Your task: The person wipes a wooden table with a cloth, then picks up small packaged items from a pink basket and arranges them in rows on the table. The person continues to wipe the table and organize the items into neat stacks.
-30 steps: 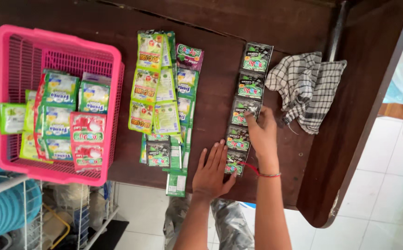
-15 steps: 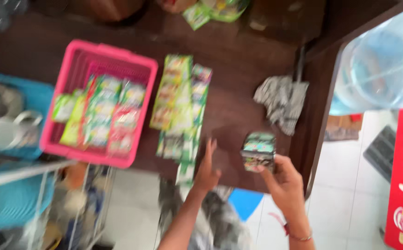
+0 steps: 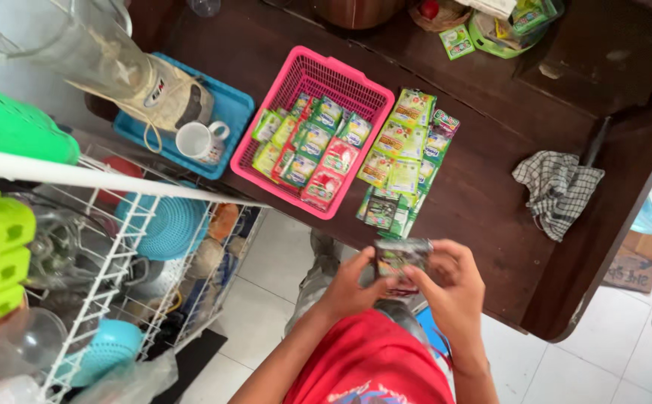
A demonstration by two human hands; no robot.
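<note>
Both my hands hold a folded strip of dark sachets point(image 3: 399, 259) in front of my red shirt, just off the near edge of the dark wooden table point(image 3: 491, 194). My left hand point(image 3: 350, 284) grips its left side, my right hand point(image 3: 453, 288) its right side. On the table lie strips of green and yellow sachets point(image 3: 404, 153) beside a pink basket point(image 3: 326, 78) that holds more sachets point(image 3: 307, 146).
A checked cloth point(image 3: 558, 191) lies at the table's right. A blue tray point(image 3: 229, 112) carries a white mug point(image 3: 199, 141) and a blender. A white wire rack point(image 3: 116, 247) with strainers and bowls stands at left. Small baskets sit at the table's far side.
The dark sachet strip left the table: my right hand lifted it, and now both hands hold it near my body. The view has swung left to show the rack.
</note>
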